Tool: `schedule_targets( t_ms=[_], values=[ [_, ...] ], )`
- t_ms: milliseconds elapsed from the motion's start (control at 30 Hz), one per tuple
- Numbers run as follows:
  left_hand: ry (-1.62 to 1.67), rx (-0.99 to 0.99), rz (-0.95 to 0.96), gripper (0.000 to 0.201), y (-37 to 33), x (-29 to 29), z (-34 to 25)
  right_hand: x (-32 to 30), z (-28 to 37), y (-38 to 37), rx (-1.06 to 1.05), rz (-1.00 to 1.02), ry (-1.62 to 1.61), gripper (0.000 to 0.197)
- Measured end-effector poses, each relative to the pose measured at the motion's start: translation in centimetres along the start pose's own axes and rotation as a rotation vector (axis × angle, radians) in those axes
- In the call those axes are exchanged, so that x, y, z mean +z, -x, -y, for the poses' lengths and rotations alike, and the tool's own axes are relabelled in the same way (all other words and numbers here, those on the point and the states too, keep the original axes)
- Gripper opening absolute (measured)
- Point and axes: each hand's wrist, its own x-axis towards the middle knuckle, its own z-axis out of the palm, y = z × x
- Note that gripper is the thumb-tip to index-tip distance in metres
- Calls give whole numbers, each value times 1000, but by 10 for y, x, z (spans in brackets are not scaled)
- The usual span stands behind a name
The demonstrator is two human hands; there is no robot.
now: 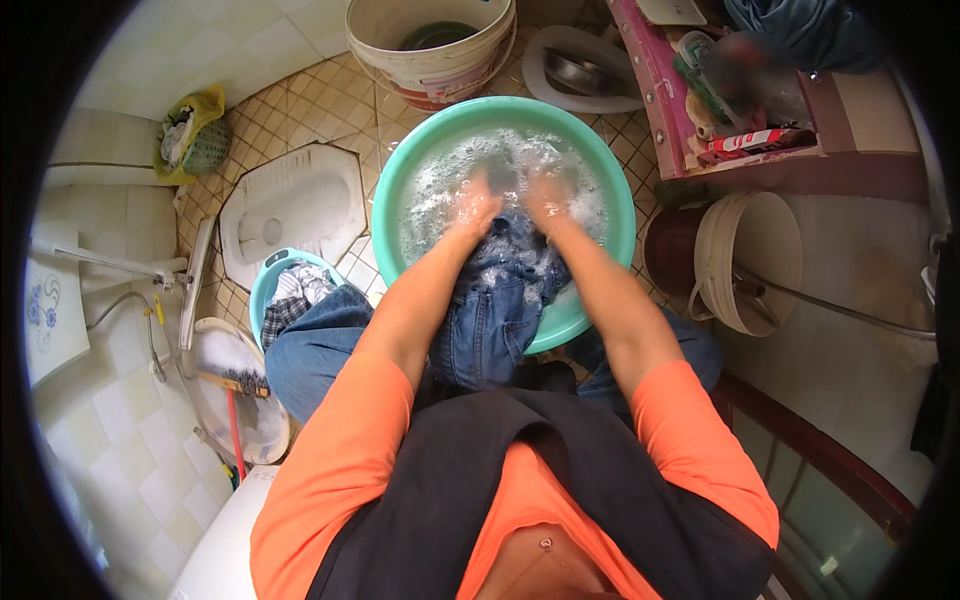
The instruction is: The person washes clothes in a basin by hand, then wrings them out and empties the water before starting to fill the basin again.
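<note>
My left hand [477, 205] and my right hand [548, 205] are side by side in the foamy water [445, 160], at the denim garment [485, 325], but the fingers are blurred there, so I cannot tell if they are closed on it. The garment lies partly in the round, smooth green basin [622, 205] and partly over its near rim; I judge it heavy, soft but thick, and slippery, so the bunched cloth between my hands should give the surest hold.
</note>
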Motion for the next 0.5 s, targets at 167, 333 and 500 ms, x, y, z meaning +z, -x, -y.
schedule_targets(
  t_ms=[167,333,500],
  values=[
    [58,-321,-212,49,-37,-7,25,-82,29,-15,131,94,-868,44],
    [841,-191,-338,33,-30,-28,-7,-170,37,20,90,306,-1207,45],
    [685,69,-191,20,46,-50,-49,-187,16,70,-152,218,-856,43]
  ],
)
